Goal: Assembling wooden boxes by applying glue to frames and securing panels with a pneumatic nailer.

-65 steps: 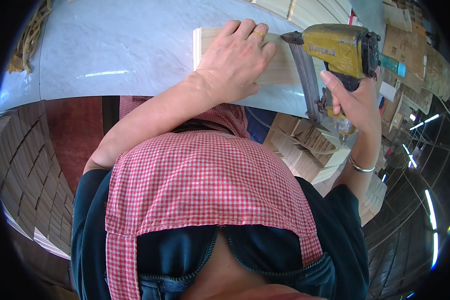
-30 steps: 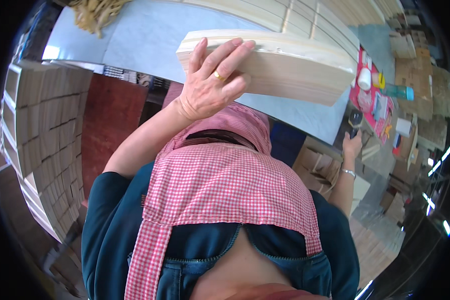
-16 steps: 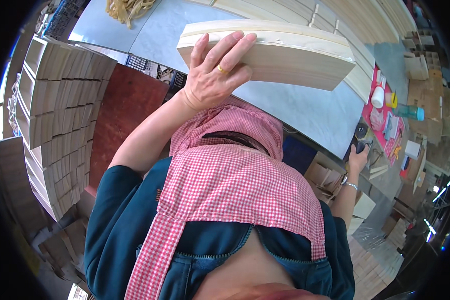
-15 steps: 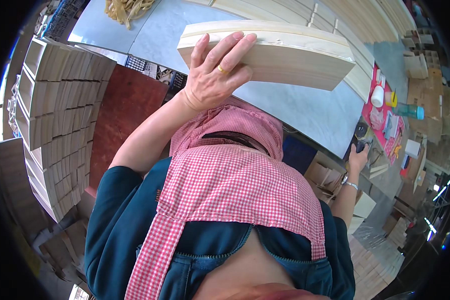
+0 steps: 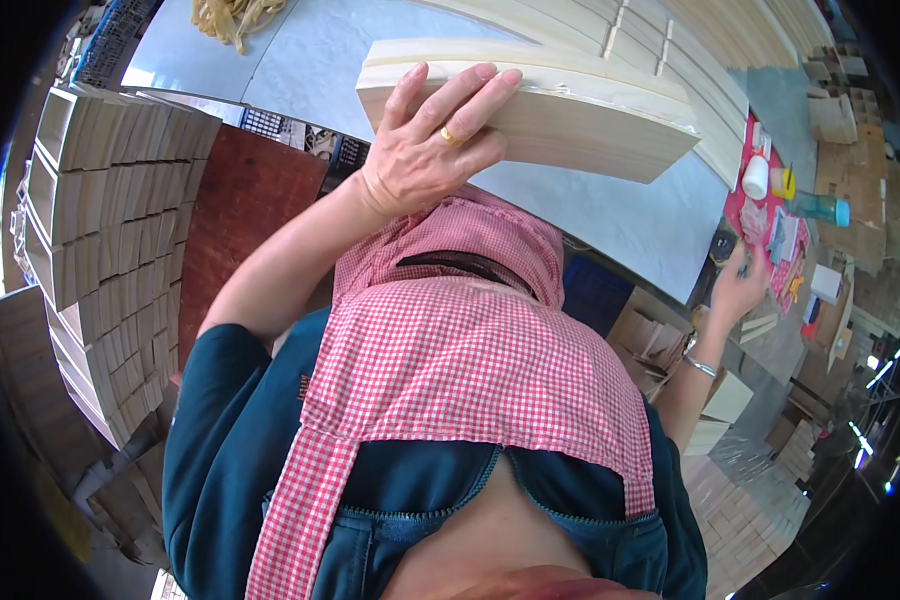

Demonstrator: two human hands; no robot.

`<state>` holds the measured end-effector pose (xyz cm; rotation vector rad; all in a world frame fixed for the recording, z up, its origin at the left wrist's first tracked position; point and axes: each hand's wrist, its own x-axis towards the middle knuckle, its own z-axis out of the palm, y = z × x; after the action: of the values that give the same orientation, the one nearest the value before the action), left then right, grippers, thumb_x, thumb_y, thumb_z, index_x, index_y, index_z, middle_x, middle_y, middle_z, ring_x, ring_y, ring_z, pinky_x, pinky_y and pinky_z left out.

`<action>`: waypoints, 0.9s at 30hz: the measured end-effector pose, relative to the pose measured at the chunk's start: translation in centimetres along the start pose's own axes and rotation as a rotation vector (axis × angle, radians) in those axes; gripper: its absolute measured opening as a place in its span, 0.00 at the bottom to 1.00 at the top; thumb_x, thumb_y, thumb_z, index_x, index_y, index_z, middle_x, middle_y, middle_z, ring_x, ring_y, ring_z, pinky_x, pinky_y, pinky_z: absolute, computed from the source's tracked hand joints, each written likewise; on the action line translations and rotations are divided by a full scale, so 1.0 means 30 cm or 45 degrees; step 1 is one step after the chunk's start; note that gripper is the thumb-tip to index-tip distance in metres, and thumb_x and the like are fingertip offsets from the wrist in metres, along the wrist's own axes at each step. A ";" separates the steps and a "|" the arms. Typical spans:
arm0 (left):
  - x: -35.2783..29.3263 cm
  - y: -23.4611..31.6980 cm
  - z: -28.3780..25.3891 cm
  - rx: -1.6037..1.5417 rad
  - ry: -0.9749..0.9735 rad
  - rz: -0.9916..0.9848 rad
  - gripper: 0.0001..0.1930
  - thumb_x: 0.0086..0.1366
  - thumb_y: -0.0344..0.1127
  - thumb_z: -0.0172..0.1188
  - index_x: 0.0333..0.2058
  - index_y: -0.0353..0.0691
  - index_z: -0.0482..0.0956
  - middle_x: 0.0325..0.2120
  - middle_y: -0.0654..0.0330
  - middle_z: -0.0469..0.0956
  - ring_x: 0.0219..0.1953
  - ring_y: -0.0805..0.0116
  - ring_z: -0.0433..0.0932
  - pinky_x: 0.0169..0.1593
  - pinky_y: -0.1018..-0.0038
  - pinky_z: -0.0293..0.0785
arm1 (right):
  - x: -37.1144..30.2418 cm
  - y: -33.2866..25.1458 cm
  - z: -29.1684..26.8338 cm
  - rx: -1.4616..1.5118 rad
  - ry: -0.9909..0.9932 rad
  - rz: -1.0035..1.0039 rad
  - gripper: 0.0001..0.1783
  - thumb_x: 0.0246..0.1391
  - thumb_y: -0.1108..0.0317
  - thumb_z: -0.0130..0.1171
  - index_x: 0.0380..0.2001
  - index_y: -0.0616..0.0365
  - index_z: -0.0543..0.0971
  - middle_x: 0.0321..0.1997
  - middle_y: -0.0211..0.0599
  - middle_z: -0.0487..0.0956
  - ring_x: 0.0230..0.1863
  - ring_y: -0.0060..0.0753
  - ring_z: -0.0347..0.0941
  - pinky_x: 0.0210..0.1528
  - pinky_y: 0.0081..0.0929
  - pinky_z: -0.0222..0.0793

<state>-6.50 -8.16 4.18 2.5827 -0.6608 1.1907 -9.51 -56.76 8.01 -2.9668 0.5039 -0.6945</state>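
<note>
My left hand [image 5: 432,140] grips the long edge of a pale wooden board [image 5: 590,135], fingers over its top edge and thumb on its near face. The board stands on edge, tilted, above the light blue-grey tabletop [image 5: 610,225]. A bead of whitish stuff, perhaps glue, runs along its upper edge. Off to the right, my right hand [image 5: 738,290] reaches past the table's corner, beside a black round object [image 5: 722,245] and a pink cloth. A small dark bit shows between its fingers; blur hides whether they hold it.
Long pale wooden strips [image 5: 660,60] lie at the table's far side. Tan bands [image 5: 235,18] are heaped at the far left. On the right stand a white bottle [image 5: 756,176], a yellow-topped container [image 5: 782,183] and a teal bottle [image 5: 820,208]. Stacked wooden pieces [image 5: 120,220] rise at left.
My right hand has moved up and to the right, toward the pink cloth; the dark object it held is now mostly out of sight. My left hand still holds the board, almost unmoved.
</note>
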 end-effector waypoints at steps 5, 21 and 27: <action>0.019 -0.008 -0.003 -0.005 -0.001 0.242 0.09 0.58 0.40 0.67 0.35 0.60 0.75 0.68 0.74 0.67 0.68 0.73 0.67 0.77 0.57 0.42 | -0.021 -0.670 -0.265 0.714 -0.072 -0.892 0.22 0.57 0.66 0.65 0.55 0.55 0.82 0.59 0.42 0.76 0.56 0.42 0.71 0.61 0.38 0.66; 0.000 -0.004 -0.025 -0.011 -0.025 0.397 0.08 0.59 0.43 0.67 0.33 0.61 0.75 0.66 0.76 0.71 0.67 0.74 0.69 0.76 0.59 0.46 | -0.104 -0.812 -0.211 0.559 -0.365 -1.187 0.25 0.53 0.62 0.70 0.55 0.54 0.81 0.55 0.33 0.76 0.51 0.39 0.70 0.56 0.34 0.67; -0.027 0.007 -0.023 0.005 -0.063 0.407 0.09 0.61 0.44 0.64 0.38 0.63 0.74 0.70 0.78 0.66 0.70 0.74 0.65 0.76 0.62 0.48 | -0.114 -0.802 -0.209 0.642 -0.404 -1.091 0.26 0.53 0.63 0.70 0.56 0.55 0.80 0.55 0.34 0.76 0.50 0.39 0.71 0.55 0.34 0.69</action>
<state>-7.50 -7.83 4.02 2.5842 -1.1163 1.2167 -7.91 -32.76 15.19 -2.6093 -0.8722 -0.2802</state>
